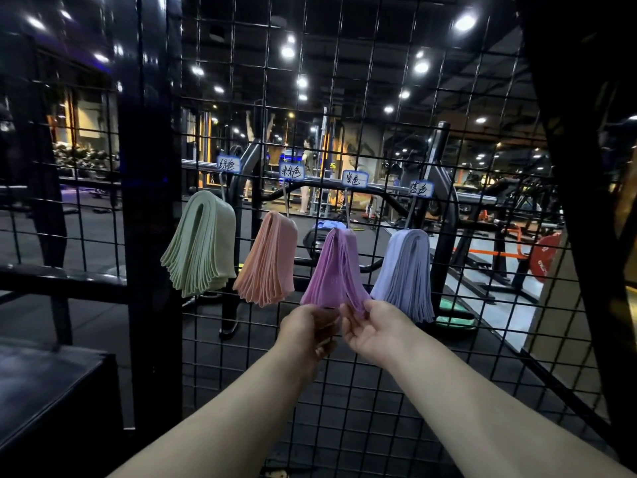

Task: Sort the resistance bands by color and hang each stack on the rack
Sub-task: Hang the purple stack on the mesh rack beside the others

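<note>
Purple stack [332,267]: hung long axis vertical on rack [431,374], straight above both grips. Left hand [308,327] and right hand [375,327] pinching its lower edge, equally near.

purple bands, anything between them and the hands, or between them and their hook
Nothing visible. The left hand and the right hand both pinch the lower edge of the purple bands, which already hang on their hook, between the pink bands and the blue bands.
</note>
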{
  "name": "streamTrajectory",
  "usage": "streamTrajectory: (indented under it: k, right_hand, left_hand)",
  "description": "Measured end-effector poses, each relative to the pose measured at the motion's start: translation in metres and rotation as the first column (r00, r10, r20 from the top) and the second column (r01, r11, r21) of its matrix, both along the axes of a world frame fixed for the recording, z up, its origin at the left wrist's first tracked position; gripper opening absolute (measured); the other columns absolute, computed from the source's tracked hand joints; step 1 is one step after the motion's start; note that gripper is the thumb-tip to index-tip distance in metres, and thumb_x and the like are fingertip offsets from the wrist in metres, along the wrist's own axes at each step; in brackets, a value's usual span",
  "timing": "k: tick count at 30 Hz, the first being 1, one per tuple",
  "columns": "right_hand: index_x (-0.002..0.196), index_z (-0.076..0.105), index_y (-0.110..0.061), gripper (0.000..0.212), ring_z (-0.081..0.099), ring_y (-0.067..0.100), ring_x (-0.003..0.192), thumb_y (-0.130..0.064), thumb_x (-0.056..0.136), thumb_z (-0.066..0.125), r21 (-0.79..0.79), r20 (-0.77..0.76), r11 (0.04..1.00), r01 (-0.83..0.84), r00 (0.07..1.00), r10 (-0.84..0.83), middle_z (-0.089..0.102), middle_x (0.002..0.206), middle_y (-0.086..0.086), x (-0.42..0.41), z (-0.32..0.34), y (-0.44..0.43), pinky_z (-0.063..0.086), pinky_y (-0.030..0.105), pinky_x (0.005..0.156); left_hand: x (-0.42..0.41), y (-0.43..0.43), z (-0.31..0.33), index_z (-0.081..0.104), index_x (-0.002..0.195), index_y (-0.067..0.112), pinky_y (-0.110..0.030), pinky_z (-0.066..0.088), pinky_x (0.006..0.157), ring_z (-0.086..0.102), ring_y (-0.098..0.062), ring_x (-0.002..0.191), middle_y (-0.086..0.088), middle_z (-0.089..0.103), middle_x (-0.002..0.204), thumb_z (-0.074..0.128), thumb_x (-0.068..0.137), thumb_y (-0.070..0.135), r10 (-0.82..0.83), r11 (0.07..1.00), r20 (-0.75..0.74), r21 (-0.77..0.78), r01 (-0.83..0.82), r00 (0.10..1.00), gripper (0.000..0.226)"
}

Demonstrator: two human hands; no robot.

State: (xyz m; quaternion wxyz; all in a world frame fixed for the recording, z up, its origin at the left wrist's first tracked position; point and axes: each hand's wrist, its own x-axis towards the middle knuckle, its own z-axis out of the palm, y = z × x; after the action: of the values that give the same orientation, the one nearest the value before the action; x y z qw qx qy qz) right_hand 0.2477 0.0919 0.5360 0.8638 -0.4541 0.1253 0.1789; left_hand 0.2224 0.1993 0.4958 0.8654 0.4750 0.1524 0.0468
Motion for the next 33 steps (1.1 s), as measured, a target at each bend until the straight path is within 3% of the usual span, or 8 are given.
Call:
streamTrajectory:
  k: [4,10,16,20,24,26,28,33]
  right_hand:
    - [0.101,0.063,-0.007,0.028,0.063,0.012,0.06,-0.017,0.108,0.038,-0.01,-0.005,1.0,-0.013,1.0,0.013,0.067,0.065,0.003,-0.003,0.002,-0.002,0.043,0.023,0.057]
    - [0.099,0.063,-0.008,0.026,0.062,0.013,0.068,-0.014,0.106,0.039,-0.03,-0.006,1.0,-0.004,1.0,0.003,0.066,0.079,0.003,-0.007,0.008,-0.002,0.043,0.025,0.058]
    - [0.105,0.065,-0.007,0.031,0.058,0.016,0.06,-0.014,0.107,0.034,-0.1,0.015,0.995,-0.027,0.999,0.028,0.063,0.07,0.008,-0.007,0.005,0.001,0.044,0.026,0.048]
    - [0.098,0.064,-0.008,0.027,0.059,0.017,0.058,-0.022,0.105,0.042,-0.093,-0.015,0.992,-0.08,0.997,0.079,0.062,0.07,0.008,-0.013,0.004,0.004,0.048,0.021,0.043]
    - [0.098,0.063,-0.011,0.023,0.05,0.013,0.046,-0.025,0.1,0.046,-0.266,0.137,0.962,-0.057,0.986,0.096,0.06,0.062,0.003,-0.022,0.015,0.013,0.038,0.021,0.046]
    - [0.103,0.061,-0.005,0.023,0.061,0.021,0.053,-0.025,0.099,0.05,-0.449,0.41,0.886,0.118,0.908,0.087,0.069,0.073,0.01,-0.019,0.026,0.018,0.05,0.028,0.045]
    - [0.106,0.055,-0.011,0.019,0.069,0.027,0.076,-0.029,0.099,0.055,-0.574,0.641,0.724,0.382,0.76,0.107,0.07,0.092,0.011,-0.01,0.038,0.02,0.061,0.04,0.064]
    - [0.101,0.047,-0.021,0.019,0.051,0.014,0.094,-0.033,0.098,0.061,-0.572,0.819,0.434,0.696,0.511,0.26,0.05,0.105,-0.002,0.008,0.058,0.017,0.039,0.018,0.069]
  left_hand:
    - [-0.001,-0.005,0.0,0.07,0.108,-0.004,-0.03,0.046,0.061,0.066,-0.025,0.077,-0.017,0.074,0.09,0.061,0.085,0.001,0.112,0.991,0.0,0.074,-0.111,0.994,0.025]
    - [-0.011,-0.015,-0.001,0.057,0.092,0.007,-0.026,0.039,0.056,0.052,-0.021,0.06,-0.007,0.06,0.077,0.073,0.078,0.026,0.356,0.896,0.014,0.278,-0.345,0.934,0.029]
    - [-0.009,-0.005,0.039,0.052,0.103,0.025,-0.022,0.059,0.063,0.067,-0.017,0.086,-0.006,0.061,0.105,0.063,0.095,0.027,0.209,0.693,0.443,0.562,-0.452,0.872,0.014]
    - [0.01,0.01,0.063,0.06,0.101,0.025,-0.034,0.059,0.081,0.061,-0.013,0.093,0.002,0.059,0.105,0.068,0.094,0.029,0.164,0.44,0.529,0.717,-0.541,0.833,0.011]
    - [0.019,0.016,0.074,0.068,0.095,0.023,-0.038,0.06,0.083,0.065,-0.011,0.087,0.004,0.067,0.096,0.068,0.094,0.02,0.113,0.392,0.511,0.765,-0.511,0.852,0.003]
    - [0.021,0.019,0.077,0.069,0.097,0.021,-0.038,0.06,0.084,0.066,-0.011,0.087,0.005,0.069,0.094,0.067,0.095,0.017,0.112,0.393,0.487,0.779,-0.489,0.866,0.005]
    - [0.023,0.023,0.08,0.071,0.1,0.019,-0.039,0.059,0.085,0.067,-0.012,0.087,0.005,0.071,0.094,0.065,0.096,0.018,0.121,0.39,0.474,0.786,-0.48,0.872,0.008]
    - [0.032,0.026,0.085,0.076,0.102,0.016,-0.038,0.06,0.082,0.069,-0.012,0.084,0.003,0.074,0.091,0.067,0.095,0.025,0.139,0.374,0.499,0.773,-0.512,0.855,0.014]
